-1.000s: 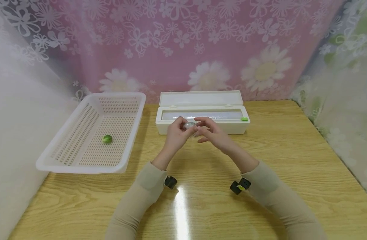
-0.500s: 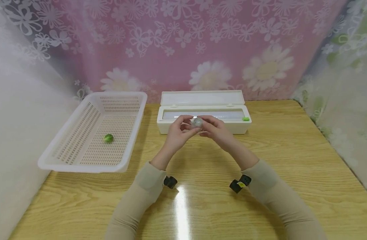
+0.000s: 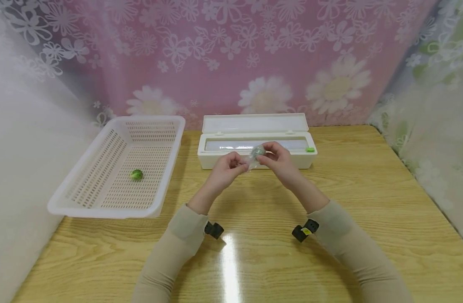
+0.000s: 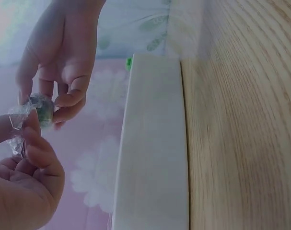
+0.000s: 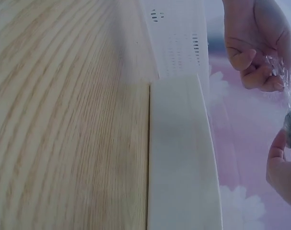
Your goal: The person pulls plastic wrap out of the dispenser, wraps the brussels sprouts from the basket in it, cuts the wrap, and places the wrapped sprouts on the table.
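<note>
A small round green Brussels sprout (image 3: pixel 258 152), wrapped in clear cling film, is held up just in front of the white film box. My right hand (image 3: pixel 282 166) grips the wrapped sprout between thumb and fingers. On its left, my left hand (image 3: pixel 224 171) pinches the gathered tail of the cling film (image 3: pixel 251 163). The left wrist view shows the green sprout (image 4: pixel 43 111) at the right hand's fingertips, the crinkled film running to the left hand. Behind both hands stands the white cling film box (image 3: pixel 212 161), lid raised, with a film roll (image 3: pixel 225 145) inside.
At the left, a white perforated basket (image 3: pixel 102 213) stands on the wooden table (image 3: pixel 367 219), with another Brussels sprout (image 3: pixel 136 174) in it. A bright green tab (image 3: pixel 310 150) sits on the box's right end. A floral curtain (image 3: pixel 216 84) hangs behind.
The hands have drawn apart. The wrapped sprout has shifted right into the right hand's fingers, and the film tail now stretches between it and the left hand.
</note>
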Demonstrator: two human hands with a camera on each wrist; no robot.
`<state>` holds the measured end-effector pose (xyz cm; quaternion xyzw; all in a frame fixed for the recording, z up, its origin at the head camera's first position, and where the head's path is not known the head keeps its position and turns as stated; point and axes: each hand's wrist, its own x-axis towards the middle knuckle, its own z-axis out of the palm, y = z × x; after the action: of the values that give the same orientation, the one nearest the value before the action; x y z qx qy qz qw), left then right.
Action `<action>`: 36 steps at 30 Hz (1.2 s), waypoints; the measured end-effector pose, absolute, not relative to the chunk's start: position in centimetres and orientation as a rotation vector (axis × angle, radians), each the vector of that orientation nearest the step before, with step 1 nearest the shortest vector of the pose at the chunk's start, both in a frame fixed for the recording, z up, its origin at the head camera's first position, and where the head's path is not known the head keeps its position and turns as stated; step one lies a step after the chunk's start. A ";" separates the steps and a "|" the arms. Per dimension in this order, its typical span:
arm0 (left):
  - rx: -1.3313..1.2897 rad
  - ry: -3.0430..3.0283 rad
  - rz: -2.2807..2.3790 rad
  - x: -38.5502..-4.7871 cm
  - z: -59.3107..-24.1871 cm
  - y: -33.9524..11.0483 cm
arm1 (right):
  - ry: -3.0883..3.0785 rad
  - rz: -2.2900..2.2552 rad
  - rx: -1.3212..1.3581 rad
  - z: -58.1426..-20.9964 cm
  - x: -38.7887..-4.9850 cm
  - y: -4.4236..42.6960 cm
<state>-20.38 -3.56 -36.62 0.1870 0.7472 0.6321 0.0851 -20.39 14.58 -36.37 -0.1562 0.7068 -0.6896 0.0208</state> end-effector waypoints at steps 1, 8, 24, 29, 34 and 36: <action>0.560 2.230 1.879 -20.3 -36.6 -3.5 | 2.224 -2.136 -0.481 -36.4 -20.4 14.6; 0.502 2.220 1.916 -20.1 -36.2 -3.4 | 2.324 -2.093 -0.491 -36.7 -20.6 14.8; 0.628 2.137 2.248 -19.8 -35.7 -2.8 | 2.298 -2.146 -0.545 -36.1 -19.5 13.8; 0.545 2.031 2.308 -20.5 -36.5 -2.8 | 2.186 -2.227 -0.556 -36.2 -19.3 13.9; 0.551 2.060 2.305 -20.5 -36.4 -2.7 | 1.976 -2.321 -0.601 -35.9 -19.1 13.9; 0.578 2.118 2.278 -20.4 -36.4 -2.7 | 1.871 -2.347 -0.612 -35.8 -19.0 13.9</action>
<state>-20.38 -2.65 -36.40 0.1827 0.6694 0.7200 -0.0113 -18.99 13.89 -35.79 -0.1996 0.6103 -0.7656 0.0391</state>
